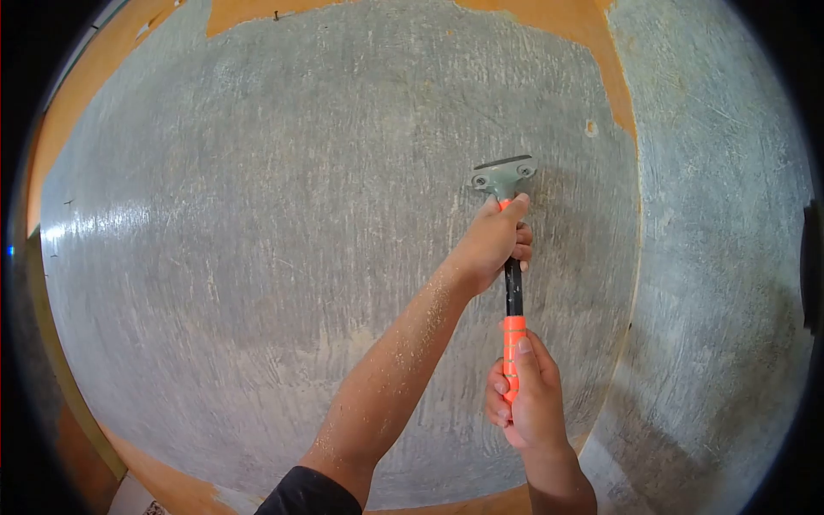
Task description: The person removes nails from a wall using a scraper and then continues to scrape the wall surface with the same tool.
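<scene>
A long-handled wall scraper is held upright in both hands, in front of a grey, scraped wall. Its wide metal head with a dark blade points up and overlaps the wall, tilted slightly. My left hand is wrapped round the shaft just below the head, thumb along the orange collar. Lower down, my right hand grips the orange handle end, thumb laid along it. Pale flakes of dust stick to my left forearm.
Orange paint remains along the wall's top edge and upper right. A second grey wall meets this one at a corner on the right. A small chipped hole sits at upper right, and a nail sticks out near the top.
</scene>
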`<state>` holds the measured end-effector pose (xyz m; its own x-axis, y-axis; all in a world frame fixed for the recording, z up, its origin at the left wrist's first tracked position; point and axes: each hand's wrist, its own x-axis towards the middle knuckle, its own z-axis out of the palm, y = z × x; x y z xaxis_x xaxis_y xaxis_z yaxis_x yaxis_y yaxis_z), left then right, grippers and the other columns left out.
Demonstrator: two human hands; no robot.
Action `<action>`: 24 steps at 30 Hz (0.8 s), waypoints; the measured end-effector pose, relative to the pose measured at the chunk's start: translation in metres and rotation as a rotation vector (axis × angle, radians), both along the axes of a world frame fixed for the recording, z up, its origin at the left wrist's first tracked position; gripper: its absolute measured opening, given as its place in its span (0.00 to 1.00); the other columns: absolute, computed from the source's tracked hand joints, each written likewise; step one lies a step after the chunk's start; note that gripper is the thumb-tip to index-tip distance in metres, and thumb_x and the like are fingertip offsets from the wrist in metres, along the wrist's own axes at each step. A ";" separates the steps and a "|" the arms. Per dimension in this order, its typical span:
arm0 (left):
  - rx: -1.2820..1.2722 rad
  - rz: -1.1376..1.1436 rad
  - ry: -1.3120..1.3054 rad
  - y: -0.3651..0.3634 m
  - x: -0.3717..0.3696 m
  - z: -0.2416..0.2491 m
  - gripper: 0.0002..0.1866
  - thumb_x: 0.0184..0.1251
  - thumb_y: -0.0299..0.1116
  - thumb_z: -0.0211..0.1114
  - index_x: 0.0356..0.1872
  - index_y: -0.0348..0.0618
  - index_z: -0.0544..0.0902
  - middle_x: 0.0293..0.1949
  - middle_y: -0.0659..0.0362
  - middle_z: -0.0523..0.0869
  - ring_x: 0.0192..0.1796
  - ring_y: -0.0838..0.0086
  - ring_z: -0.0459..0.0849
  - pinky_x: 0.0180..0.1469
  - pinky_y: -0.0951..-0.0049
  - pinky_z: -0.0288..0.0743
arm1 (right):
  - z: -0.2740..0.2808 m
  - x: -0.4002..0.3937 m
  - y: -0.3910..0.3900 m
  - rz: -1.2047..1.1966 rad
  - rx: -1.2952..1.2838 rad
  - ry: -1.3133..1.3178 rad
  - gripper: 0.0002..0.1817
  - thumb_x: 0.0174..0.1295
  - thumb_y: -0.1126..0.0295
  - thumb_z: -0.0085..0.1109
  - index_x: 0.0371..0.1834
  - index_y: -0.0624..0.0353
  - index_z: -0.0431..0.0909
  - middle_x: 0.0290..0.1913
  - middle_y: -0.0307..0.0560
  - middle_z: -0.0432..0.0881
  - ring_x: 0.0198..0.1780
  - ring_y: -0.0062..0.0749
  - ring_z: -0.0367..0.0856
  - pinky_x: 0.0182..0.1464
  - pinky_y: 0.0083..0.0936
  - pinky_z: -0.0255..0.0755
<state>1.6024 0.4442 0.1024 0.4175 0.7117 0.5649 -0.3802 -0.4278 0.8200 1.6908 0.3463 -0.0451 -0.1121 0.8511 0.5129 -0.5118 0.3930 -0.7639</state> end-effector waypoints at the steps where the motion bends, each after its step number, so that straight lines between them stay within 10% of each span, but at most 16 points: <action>1: 0.003 0.000 -0.012 0.001 0.001 0.003 0.13 0.78 0.44 0.54 0.39 0.54 0.59 0.23 0.70 0.63 0.20 0.86 0.61 0.25 0.75 0.66 | 0.003 0.000 0.000 -0.014 0.000 -0.010 0.21 0.80 0.56 0.38 0.65 0.57 0.65 0.22 0.38 0.67 0.12 0.16 0.59 0.13 0.18 0.56; 24: -0.020 0.016 -0.035 -0.001 0.004 -0.006 0.11 0.79 0.45 0.52 0.45 0.54 0.63 0.22 0.70 0.62 0.20 0.85 0.61 0.27 0.75 0.66 | -0.005 0.012 0.008 -0.026 -0.004 -0.091 0.24 0.79 0.51 0.39 0.67 0.55 0.65 0.22 0.36 0.67 0.12 0.16 0.60 0.13 0.18 0.55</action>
<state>1.6068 0.4435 0.0965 0.3861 0.7297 0.5644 -0.4022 -0.4174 0.8149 1.7027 0.3541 -0.0504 -0.1362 0.8562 0.4983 -0.4297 0.4022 -0.8085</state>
